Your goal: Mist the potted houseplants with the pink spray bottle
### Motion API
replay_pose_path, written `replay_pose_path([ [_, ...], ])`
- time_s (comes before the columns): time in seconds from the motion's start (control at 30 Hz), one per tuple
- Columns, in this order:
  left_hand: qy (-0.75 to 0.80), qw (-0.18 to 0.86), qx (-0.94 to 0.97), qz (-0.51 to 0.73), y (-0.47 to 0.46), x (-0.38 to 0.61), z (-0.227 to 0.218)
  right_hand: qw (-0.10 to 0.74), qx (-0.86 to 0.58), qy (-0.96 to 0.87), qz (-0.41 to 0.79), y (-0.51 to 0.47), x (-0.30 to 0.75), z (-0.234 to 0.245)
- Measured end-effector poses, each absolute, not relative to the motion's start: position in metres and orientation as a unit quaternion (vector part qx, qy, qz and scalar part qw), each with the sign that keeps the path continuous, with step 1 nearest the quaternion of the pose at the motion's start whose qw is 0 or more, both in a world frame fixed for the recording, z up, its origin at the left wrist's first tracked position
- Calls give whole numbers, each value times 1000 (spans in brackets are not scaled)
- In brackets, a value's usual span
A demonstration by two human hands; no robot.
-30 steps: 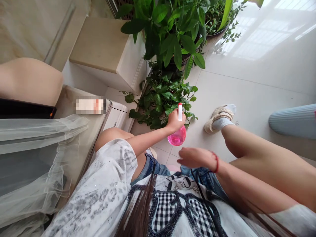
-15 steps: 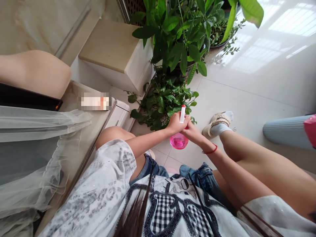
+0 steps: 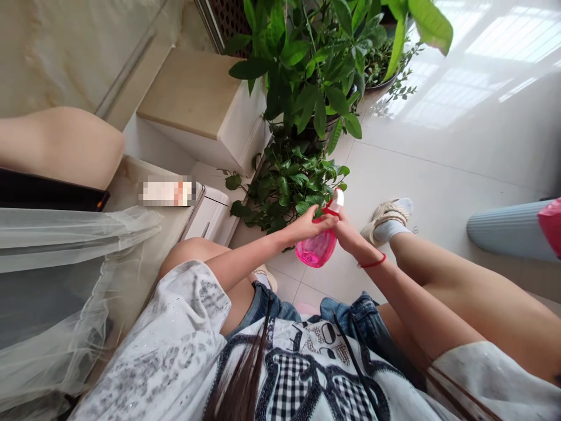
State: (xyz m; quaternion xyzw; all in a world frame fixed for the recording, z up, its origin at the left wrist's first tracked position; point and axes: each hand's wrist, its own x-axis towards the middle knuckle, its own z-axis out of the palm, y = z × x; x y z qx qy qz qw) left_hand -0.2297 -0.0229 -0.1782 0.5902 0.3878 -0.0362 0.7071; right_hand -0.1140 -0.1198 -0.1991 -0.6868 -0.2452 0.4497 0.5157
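Between my hands is a pink see-through spray bottle (image 3: 314, 250) with a red and white spray head (image 3: 336, 201), tilted so that the head points up and to the right. My left hand (image 3: 310, 224) grips it from the left near the neck, its fingers reaching across the front. From the right, my right hand (image 3: 346, 233) is closed around the bottle's neck; some of its fingers are hidden behind it. Just beyond the bottle grow the leaves of a low green plant (image 3: 284, 184).
A taller leafy plant (image 3: 307, 70) rises behind the low one. To the left are a beige-topped cabinet (image 3: 188, 88), a ledge with a blurred-out box (image 3: 164, 193), and a sheer white curtain (image 3: 65, 234). At right stands a light-blue ribbed bin (image 3: 504, 234). Another person's bent limb (image 3: 65, 140) shows at far left.
The spray bottle has turned and tilted, so its head now leans right and more of its pink body shows. My left hand has shifted slightly left and my right hand slightly right.
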Motion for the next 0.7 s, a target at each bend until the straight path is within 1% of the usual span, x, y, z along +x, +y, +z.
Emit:
replay_pose_path([
  [0.07, 354, 716, 600, -49, -29, -242, -184, 506, -701, -212, 456, -121, -107, -196],
  [0.13, 327, 715, 617, -33, -37, -252, -189, 507, -695, -215, 462, -122, -105, -193],
  [0.2, 333, 693, 638, -20, -45, -258, -190, 523, -686, -222, 455, -120, -108, -191],
  [0.27, 351, 654, 670, -14, -52, -262, -190, 525, -706, -225, 420, -116, -113, -191],
  [0.33, 366, 626, 688, -14, -58, -265, -191, 495, -749, -241, 369, -110, -118, -192],
  [0.4, 378, 629, 680, -20, -64, -269, -194, 449, -786, -263, 334, -106, -123, -193],
  [0.53, 410, 648, 641, -24, -74, -276, -205, 388, -823, -268, 318, -99, -132, -193],
  [0.6, 416, 650, 635, -20, -75, -278, -209, 385, -828, -248, 322, -98, -135, -192],
  [0.7, 409, 645, 645, -21, -72, -279, -211, 423, -814, -214, 335, -97, -140, -193],
])
